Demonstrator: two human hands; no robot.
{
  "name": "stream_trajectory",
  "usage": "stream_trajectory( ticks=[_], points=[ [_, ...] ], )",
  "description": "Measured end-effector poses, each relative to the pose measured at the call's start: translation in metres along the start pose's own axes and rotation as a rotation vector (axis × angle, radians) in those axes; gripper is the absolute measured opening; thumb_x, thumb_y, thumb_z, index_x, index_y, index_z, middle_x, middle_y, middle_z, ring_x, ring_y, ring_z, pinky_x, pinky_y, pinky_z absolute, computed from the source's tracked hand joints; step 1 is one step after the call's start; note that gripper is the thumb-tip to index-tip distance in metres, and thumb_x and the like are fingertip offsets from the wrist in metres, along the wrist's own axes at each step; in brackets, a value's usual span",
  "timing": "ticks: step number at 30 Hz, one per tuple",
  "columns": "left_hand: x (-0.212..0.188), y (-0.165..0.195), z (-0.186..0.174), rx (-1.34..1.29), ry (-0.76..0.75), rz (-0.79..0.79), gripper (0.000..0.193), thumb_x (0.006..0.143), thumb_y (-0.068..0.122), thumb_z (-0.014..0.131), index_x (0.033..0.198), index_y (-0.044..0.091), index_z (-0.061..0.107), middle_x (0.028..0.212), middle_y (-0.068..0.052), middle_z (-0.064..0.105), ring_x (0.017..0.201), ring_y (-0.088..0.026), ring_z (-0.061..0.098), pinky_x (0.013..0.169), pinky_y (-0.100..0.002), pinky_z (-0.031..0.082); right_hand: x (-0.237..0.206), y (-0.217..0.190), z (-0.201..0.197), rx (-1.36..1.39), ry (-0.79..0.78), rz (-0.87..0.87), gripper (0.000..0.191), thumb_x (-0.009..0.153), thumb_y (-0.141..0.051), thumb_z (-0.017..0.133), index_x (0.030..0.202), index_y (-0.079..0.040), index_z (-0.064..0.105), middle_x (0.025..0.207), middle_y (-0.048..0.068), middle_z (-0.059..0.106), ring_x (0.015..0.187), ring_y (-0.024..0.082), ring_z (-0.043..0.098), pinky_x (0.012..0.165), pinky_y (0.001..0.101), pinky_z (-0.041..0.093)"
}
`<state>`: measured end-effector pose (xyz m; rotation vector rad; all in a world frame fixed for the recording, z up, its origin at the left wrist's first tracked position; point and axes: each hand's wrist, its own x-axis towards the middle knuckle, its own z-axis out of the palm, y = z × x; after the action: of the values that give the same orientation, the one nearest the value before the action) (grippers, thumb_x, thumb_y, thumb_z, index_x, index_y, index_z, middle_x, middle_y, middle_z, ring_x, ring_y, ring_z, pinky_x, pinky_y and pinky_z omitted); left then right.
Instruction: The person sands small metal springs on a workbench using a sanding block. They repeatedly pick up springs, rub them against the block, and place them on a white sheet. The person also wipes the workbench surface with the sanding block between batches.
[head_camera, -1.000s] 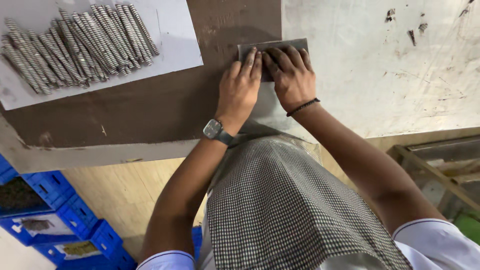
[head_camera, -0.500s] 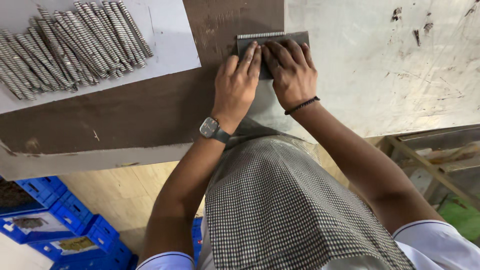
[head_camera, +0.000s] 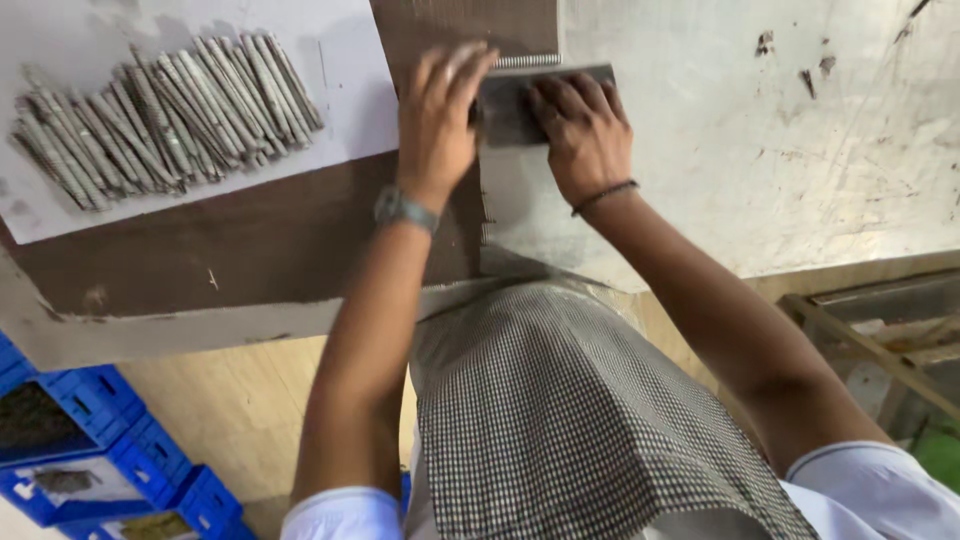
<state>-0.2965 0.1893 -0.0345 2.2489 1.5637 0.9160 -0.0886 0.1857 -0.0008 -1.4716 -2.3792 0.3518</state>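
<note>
two hands press on one dark flat block (head_camera: 520, 100) at the far middle of our tabletop (head_camera: 800, 180). our left hand (head_camera: 437, 115) lies blurred at its left end, our right hand (head_camera: 580, 130) flat on top, fingers spread, gripping nothing. grey rods (head_camera: 160, 120) lie piled on white paper (head_camera: 350, 100), well left.

Pile of threaded rods (head_camera: 165, 120) on paper sheet (head_camera: 340, 100), left of hands; plastic crates (head_camera: 90, 450) below table edge (head_camera: 200, 330).
</note>
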Motion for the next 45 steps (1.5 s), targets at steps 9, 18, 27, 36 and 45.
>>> stream_trajectory(
  ticks=[9,18,27,36,45],
  points=[
    [0.044,-0.025,0.021,-0.011,-0.109,0.251,0.018,0.104,0.027,0.078,0.111,0.011,0.075,0.110,-0.002,0.071,0.109,-0.025,0.062,0.097,-0.046,0.047,-0.040,-0.010,-0.082,-0.033,0.102,0.016,0.034,0.099,0.000,0.063,0.126,-0.016,0.076,0.129,0.003,0.073,0.123,0.024,0.067,0.100,0.0385,0.056],
    [0.001,0.065,0.017,-0.122,-0.344,-0.023,0.059,0.089,0.014,0.071,0.142,-0.003,0.055,0.143,-0.018,0.060,0.113,-0.033,0.063,0.099,-0.043,0.052,-0.019,0.057,-0.030,-0.140,-0.003,-0.042,0.025,0.099,-0.005,0.063,0.119,-0.013,0.077,0.126,0.005,0.073,0.120,0.026,0.066,0.104,0.0429,0.052],
    [-0.002,0.049,0.007,0.208,-0.340,-0.076,0.043,0.095,0.011,0.058,0.136,-0.001,0.062,0.146,-0.010,0.061,0.103,-0.026,0.063,0.093,-0.040,0.052,0.005,0.012,0.002,-0.073,-0.014,-0.035,0.031,0.102,-0.009,0.060,0.129,-0.010,0.074,0.130,0.005,0.071,0.123,0.026,0.064,0.104,0.0444,0.051],
    [0.006,0.034,-0.002,0.220,-0.298,-0.051,0.041,0.095,0.010,0.063,0.135,0.003,0.065,0.144,-0.004,0.063,0.098,-0.021,0.061,0.090,-0.036,0.051,0.022,0.000,0.003,-0.064,-0.005,-0.018,0.028,0.104,-0.007,0.061,0.128,-0.008,0.074,0.132,0.003,0.070,0.127,0.025,0.063,0.106,0.0433,0.051],
    [0.016,0.017,0.010,0.233,-0.235,-0.023,0.042,0.093,0.010,0.067,0.135,0.006,0.066,0.144,0.000,0.064,0.099,-0.020,0.061,0.091,-0.036,0.050,0.037,0.005,0.007,-0.050,0.045,-0.017,0.032,0.098,-0.004,0.061,0.127,-0.006,0.075,0.133,0.005,0.070,0.127,0.027,0.063,0.106,0.0447,0.050]
  ],
)
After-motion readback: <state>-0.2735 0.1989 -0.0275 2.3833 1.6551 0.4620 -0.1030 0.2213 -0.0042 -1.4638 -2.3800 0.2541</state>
